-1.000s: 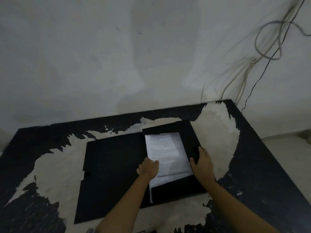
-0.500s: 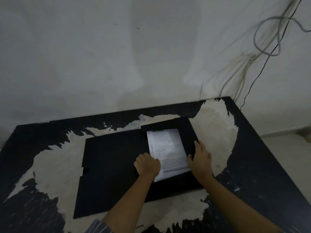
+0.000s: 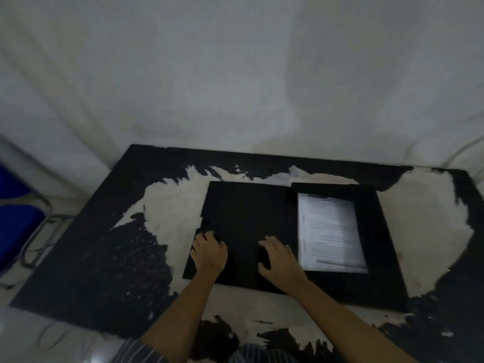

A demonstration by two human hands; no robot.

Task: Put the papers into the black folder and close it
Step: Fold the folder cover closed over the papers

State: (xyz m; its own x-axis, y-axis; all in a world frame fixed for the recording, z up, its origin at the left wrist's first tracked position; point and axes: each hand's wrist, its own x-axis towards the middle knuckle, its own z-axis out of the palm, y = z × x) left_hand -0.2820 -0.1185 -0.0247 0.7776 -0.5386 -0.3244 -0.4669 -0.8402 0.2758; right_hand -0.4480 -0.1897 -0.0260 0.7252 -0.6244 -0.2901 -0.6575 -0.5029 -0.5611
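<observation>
The black folder (image 3: pixel 248 213) lies open and flat on the table. White printed papers (image 3: pixel 331 231) rest on its right half, their top edge tucked under a black flap (image 3: pixel 327 188). My left hand (image 3: pixel 209 251) is at the left edge of the folder's left cover, fingers curled over that edge. My right hand (image 3: pixel 281 260) lies spread flat on the left cover, just left of the papers. Neither hand touches the papers.
The table (image 3: pixel 110 244) is black with large worn pale patches. A blue chair (image 3: pixel 15 221) with a metal frame stands at the left. A white wall is behind the table, with a cable at the far right.
Both hands left the papers and moved left onto the folder's left cover. My head turned left, so the folder now sits further right in view.
</observation>
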